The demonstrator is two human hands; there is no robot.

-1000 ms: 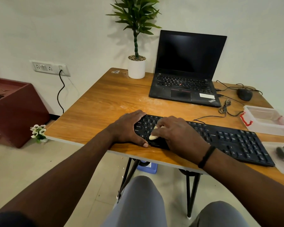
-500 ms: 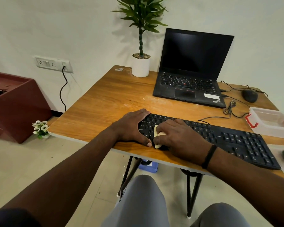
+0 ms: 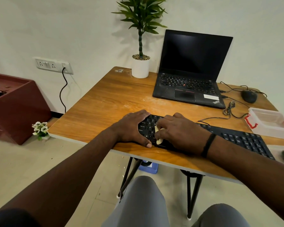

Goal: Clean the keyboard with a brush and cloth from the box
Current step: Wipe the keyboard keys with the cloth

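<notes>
Nearest to us, our two forearms reach forward over our knees to the near edge of the wooden table [image 3: 95,110], and both hands sit on the left end of the black keyboard [image 3: 243,140]. Our left hand [image 3: 131,128] clasps that end, fingers over the far edge and thumb along the near edge, holding it steady. Our right hand [image 3: 175,133] lies just beside it, fingers curled down on a small pale cloth [image 3: 159,140] that is pressed onto the keys; only a sliver of the cloth shows under the fingers. The keyboard's long axis runs away from the hands to our right and slightly toward us, so all its uncovered length lies on the right hand's side. We judge that the wipe would best travel rightward along that axis, with the right hand leading and the left staying as anchor. Further right, beyond the keyboard's far end, stands the clear plastic box [image 3: 269,123], well apart from both hands. A dark object at the right edge may be the brush; we cannot tell. Farthest back are the open laptop [image 3: 192,69], the mouse [image 3: 249,95] and a potted plant [image 3: 140,63].
</notes>
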